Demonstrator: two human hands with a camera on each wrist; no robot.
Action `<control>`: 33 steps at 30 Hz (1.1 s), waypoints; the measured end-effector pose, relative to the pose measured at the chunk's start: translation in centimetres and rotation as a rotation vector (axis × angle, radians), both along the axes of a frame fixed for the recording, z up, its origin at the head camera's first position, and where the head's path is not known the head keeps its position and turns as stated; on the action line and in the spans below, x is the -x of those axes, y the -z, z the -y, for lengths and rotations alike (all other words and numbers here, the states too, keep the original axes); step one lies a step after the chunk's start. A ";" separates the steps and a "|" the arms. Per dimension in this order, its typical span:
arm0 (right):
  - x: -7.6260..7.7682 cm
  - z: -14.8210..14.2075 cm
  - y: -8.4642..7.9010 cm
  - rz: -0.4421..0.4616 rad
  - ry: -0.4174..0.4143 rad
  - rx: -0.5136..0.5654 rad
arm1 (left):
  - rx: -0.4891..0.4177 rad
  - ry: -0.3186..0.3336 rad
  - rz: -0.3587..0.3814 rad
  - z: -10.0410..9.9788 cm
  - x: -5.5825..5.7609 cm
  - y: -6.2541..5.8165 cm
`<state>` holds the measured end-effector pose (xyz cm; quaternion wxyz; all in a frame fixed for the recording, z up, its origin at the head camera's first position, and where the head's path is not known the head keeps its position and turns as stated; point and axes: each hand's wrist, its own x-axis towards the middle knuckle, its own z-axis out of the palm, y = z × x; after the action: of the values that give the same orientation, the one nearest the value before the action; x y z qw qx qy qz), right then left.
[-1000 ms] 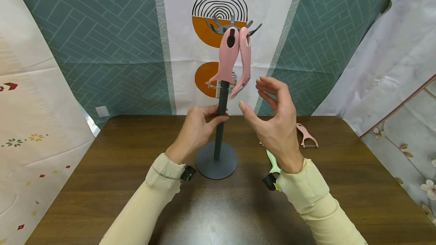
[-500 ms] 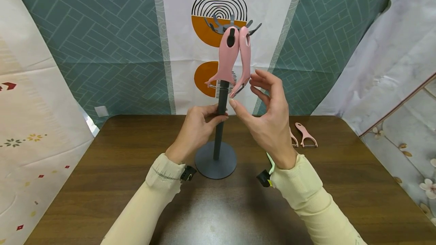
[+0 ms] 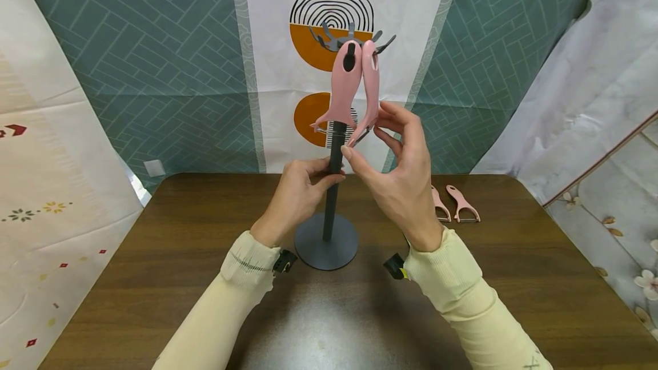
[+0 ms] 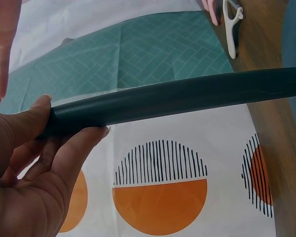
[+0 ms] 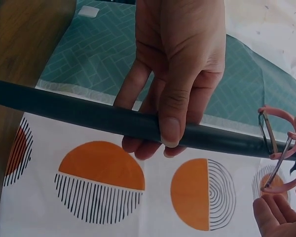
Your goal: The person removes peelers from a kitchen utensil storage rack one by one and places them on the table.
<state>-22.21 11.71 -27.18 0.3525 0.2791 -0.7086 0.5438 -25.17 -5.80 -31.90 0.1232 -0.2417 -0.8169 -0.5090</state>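
Note:
A dark grey stand rises from a round base (image 3: 344,247) to a ring of curved hooks (image 3: 352,30). My left hand (image 3: 298,196) grips its post (image 3: 329,213) between thumb and fingers, below two hanging pink peelers. The nearer peeler (image 3: 345,84) faces me, with a hook through its handle hole. Beside it, the second peeler (image 3: 371,81) hangs turned edge-on. My right hand (image 3: 401,181) pinches this one near its blade end, thumb at the lower tip and fingertips on its right side. The right wrist view shows both blade ends (image 5: 280,183) against the post.
Two more pink peelers lie on the brown table (image 3: 154,278), one (image 3: 463,205) right of the other (image 3: 440,208). A pale peeler (image 4: 231,32) shows in the left wrist view, mostly hidden behind my right wrist in the head view. A patterned cloth (image 3: 185,61) hangs behind the table.
My right hand has moved left to the edge-on peeler and closed its fingers about the blade end. The left hand, stand and hanging peelers have stayed put.

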 end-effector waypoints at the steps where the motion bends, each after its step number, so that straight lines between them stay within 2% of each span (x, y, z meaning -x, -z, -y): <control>1: 0.0 0.0 0.0 -0.001 0.001 -0.001 | 0.000 0.000 -0.001 0.0 0.0 0.0; 33: 0.0 0.2 -0.2 -0.027 -0.002 0.017 | -0.004 -0.001 -0.007 0.0 0.0 0.0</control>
<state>-22.22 11.48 -26.96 0.3636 0.2842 -0.6990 0.5463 -25.19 -5.75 -31.89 0.1267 -0.2426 -0.8155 -0.5099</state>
